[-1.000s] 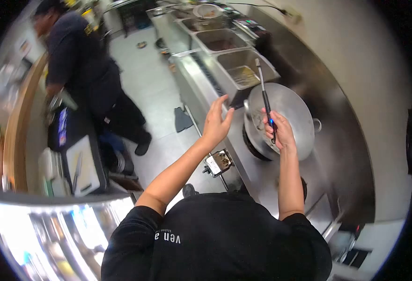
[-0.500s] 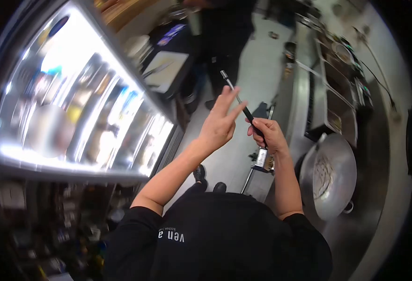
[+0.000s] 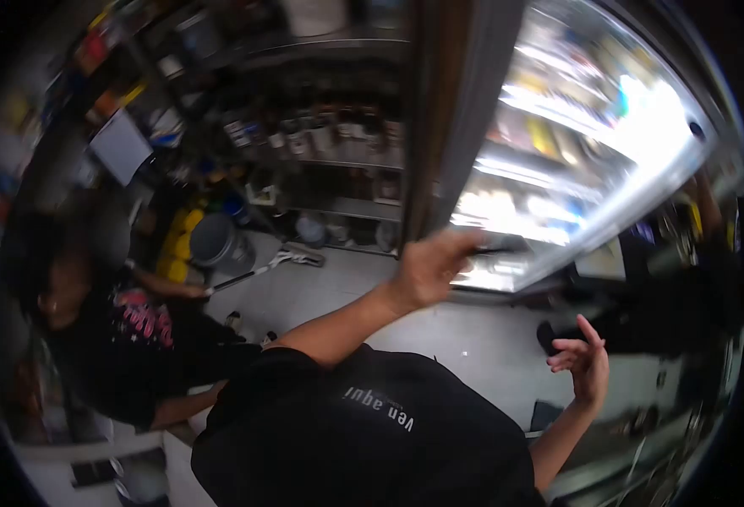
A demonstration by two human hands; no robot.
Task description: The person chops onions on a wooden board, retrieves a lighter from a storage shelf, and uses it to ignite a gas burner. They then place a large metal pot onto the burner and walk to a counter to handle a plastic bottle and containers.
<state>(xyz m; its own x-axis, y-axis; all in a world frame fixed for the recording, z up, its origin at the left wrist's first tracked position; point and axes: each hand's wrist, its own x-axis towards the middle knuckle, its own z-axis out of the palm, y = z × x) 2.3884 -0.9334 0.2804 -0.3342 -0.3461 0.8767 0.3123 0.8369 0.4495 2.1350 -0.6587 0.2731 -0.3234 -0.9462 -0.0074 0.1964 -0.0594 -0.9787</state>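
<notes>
My left hand [image 3: 427,272] is stretched out at the lit glass-fronted fridge [image 3: 549,160]. Its fingers are curled in, and a dark, thin shape [image 3: 503,245] runs from them across the fridge's lower edge. Motion blur hides what that shape is. My right hand [image 3: 590,367] is raised to the right with its fingers apart and nothing in it. The black rod with a metal tip seen earlier cannot be clearly made out.
At left a person in a black shirt [image 3: 118,338] holds a long-handled floor tool [image 3: 254,272] beside a grey bucket [image 3: 220,241]. Shelves with jars [image 3: 330,135] stand behind. Another person in dark clothes [image 3: 668,313] is at right, near a white board [image 3: 602,260].
My view has swung left, away from the wok. The right hand no longer holds the black rod and has opened. My left hand, spread before, is now curled near the fridge.
</notes>
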